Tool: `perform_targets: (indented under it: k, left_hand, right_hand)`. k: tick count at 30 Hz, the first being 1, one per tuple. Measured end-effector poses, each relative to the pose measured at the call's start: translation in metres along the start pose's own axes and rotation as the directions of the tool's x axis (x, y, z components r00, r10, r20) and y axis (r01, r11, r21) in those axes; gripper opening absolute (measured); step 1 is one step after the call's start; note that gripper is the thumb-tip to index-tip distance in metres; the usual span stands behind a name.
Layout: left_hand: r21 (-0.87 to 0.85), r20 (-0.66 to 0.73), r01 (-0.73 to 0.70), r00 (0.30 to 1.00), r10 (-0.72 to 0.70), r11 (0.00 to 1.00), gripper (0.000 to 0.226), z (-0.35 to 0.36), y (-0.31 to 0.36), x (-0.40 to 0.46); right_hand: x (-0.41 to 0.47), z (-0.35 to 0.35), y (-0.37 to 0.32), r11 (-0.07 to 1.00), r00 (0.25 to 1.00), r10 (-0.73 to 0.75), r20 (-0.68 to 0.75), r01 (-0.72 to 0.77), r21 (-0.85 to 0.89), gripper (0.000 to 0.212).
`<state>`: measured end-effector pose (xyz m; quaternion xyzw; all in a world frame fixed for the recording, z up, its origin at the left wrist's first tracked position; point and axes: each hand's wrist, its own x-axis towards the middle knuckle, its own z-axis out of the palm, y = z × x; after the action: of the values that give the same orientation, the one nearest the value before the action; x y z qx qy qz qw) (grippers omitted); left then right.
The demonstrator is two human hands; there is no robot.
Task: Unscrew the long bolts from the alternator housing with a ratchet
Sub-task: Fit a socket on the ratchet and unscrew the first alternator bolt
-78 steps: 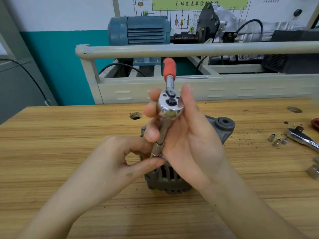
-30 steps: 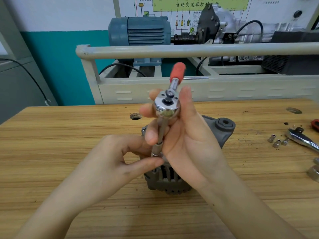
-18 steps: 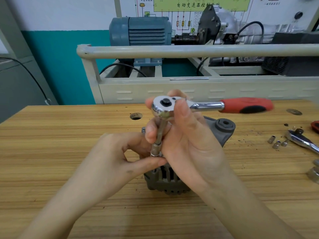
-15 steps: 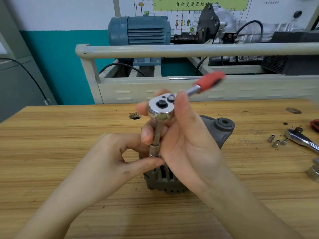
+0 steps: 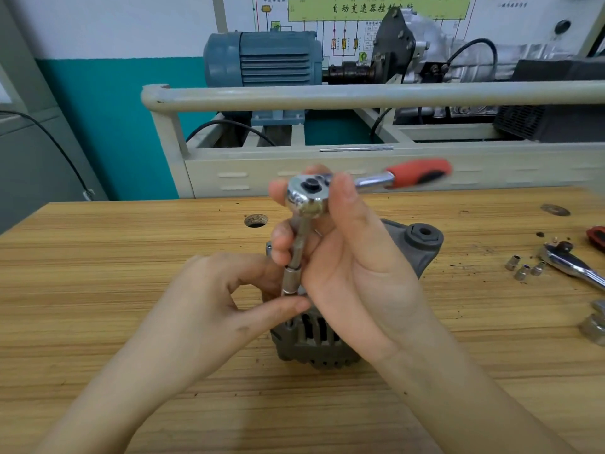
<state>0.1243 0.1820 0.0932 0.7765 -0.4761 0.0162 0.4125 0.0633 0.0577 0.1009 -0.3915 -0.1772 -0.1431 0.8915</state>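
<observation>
Your right hand grips the ratchet; left hand pinches its socket (hiding the alternator); small sockets lie nearby.

Ratchet handle: swung from pointing away from the person to pointing right.
Ratchet head: slightly higher than before.

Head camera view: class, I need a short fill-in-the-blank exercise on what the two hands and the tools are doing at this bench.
1. The ratchet has a handle coloured ____.
2. The right hand grips the ratchet by its ____, not the handle.
3. The left hand pinches at the base of the socket just above the grey ____.
4. The three loose sockets lie on the ____ side of the wooden bench.

Missing words: red; head; alternator; right
</observation>
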Motion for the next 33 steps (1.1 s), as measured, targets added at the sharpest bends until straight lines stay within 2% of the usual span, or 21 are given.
perform_targets:
  k: [4,9,12,14,17,20,22,27,29,33]
  left_hand:
    - [0.005,0.092,0.001,0.996,-0.001,1.0,0.04,-0.002,-0.0006,-0.0007]
    - [0.049,-0.003,-0.01,1.0,0.01,0.999,0.045,0.0014,-0.0017,-0.0014]
    - [0.099,-0.039,-0.014,0.999,0.018,0.995,0.037,0.0039,-0.0014,-0.0015]
    - [0.117,-0.014,-0.017,1.0,0.018,0.993,0.037,0.0031,-0.0005,-0.0014]
    - [0.096,0.072,-0.042,0.997,0.035,0.994,0.038,-0.0007,0.0018,-0.0011]
    - [0.058,0.12,-0.056,0.992,0.049,0.997,0.035,-0.0026,0.0017,-0.0015]
    - [0.042,0.088,-0.032,0.996,0.028,0.999,0.033,-0.002,0.001,-0.002]
    - [0.162,-0.022,-0.049,0.998,0.053,0.986,0.037,0.0046,-0.0008,-0.0025]
    - [0.154,-0.06,-0.034,0.997,0.043,0.988,0.036,0.0064,0.0004,-0.0022]
    - [0.102,-0.017,-0.018,1.0,0.02,0.995,0.031,0.0028,0.0018,-0.0012]
  right_hand:
    - [0.0008,-0.0014,0.0011,0.998,0.998,0.057,0.023,-0.057,0.012,0.029]
    - [-0.0001,-0.001,0.0021,0.999,1.0,0.014,0.028,-0.015,0.033,0.025]
    - [-0.0021,-0.0018,0.0016,0.999,1.0,-0.017,0.001,0.017,0.05,0.028]
    - [-0.0026,-0.001,0.001,0.997,1.0,-0.016,0.003,0.016,0.07,0.031]
    - [-0.0016,0.0018,0.001,1.0,0.999,-0.012,0.032,0.011,0.013,0.022]
    - [-0.0004,0.0023,0.0009,1.0,1.0,0.023,0.02,-0.023,-0.011,0.022]
    - [-0.0003,0.0017,0.0006,0.999,0.999,0.037,0.005,-0.037,0.008,0.024]
    - [-0.003,0.0023,0.0002,0.999,0.997,-0.035,-0.068,0.036,0.006,0.032]
    - [-0.0048,0.0023,-0.0007,0.999,0.996,-0.047,-0.072,0.049,0.016,0.035]
    - [-0.0038,0.003,0.0002,1.0,0.999,0.0,-0.039,0.0,-0.004,0.036]
